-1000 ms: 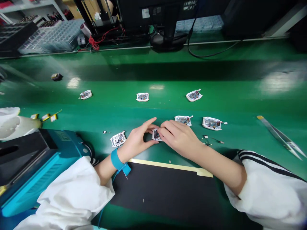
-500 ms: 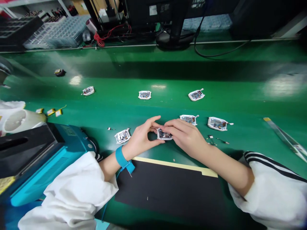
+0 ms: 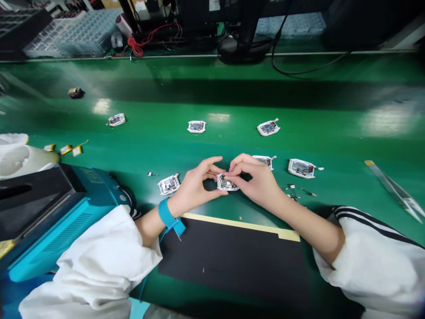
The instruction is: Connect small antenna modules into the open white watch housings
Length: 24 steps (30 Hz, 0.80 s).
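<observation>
Both hands meet over a small white electronic module [image 3: 226,183] with an exposed circuit board, lying on the green bench [image 3: 212,102]. My left hand [image 3: 195,185], with a blue wrist strap, pinches the module's left side between thumb and fingers. My right hand [image 3: 257,179] curls over its right side, fingertips pressed on its top edge. A similar module [image 3: 169,184] lies just left of my left hand. Two more modules [image 3: 264,160] [image 3: 301,168] lie just beyond my right hand.
Further modules [image 3: 116,119] [image 3: 196,126] [image 3: 268,127] sit in a row farther back. A black mat [image 3: 232,261] lies at the near edge. A teal and black machine [image 3: 43,212] stands at left, tweezers [image 3: 395,195] at right, small loose parts [image 3: 295,190] nearby, trays and cables behind.
My right hand has lifted from lying flat over the module to a curled fingertip pinch on its top. The module now shows more between both hands. The view drifted slightly.
</observation>
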Tool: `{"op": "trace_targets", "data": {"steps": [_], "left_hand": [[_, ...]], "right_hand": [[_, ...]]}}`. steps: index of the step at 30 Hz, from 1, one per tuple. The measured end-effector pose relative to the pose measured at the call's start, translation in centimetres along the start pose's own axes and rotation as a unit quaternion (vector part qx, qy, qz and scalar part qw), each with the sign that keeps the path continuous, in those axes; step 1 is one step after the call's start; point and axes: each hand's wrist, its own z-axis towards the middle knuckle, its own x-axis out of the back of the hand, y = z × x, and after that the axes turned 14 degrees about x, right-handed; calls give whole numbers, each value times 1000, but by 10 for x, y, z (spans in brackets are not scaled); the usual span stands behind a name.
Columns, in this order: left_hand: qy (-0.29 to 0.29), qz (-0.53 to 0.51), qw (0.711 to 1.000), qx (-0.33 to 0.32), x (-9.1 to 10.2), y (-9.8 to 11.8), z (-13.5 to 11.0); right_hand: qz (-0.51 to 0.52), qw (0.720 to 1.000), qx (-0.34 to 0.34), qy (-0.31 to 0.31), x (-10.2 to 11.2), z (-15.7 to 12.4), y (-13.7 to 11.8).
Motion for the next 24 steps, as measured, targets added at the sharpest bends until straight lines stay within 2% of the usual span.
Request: {"op": "trace_targets", "data": {"steps": [2,4,6,8,15,21,24], "left_hand": [[1,4,1000,2,0,-2,0],[6,7,1000,3,0,-3,1],[15,5,1000,9,0,-4,2],[19,0,1000,20,1,-5,3],[2,-8,998,66,4,-1,4],[8,-2,998,55,5,1,3],[13,1,998,62,5,1,3]], "right_hand": [[-6,1000,-5,-23,0,-1,1],[-90,993,44,-58,2,-3,-1],[-201,968,109,-101,4,-4,-3],[-265,944,140,-139,6,-5,-5],[-286,932,170,-142,5,4,2],[-303,903,165,-257,6,22,-5],[-294,898,154,-288,5,27,-8]]}}
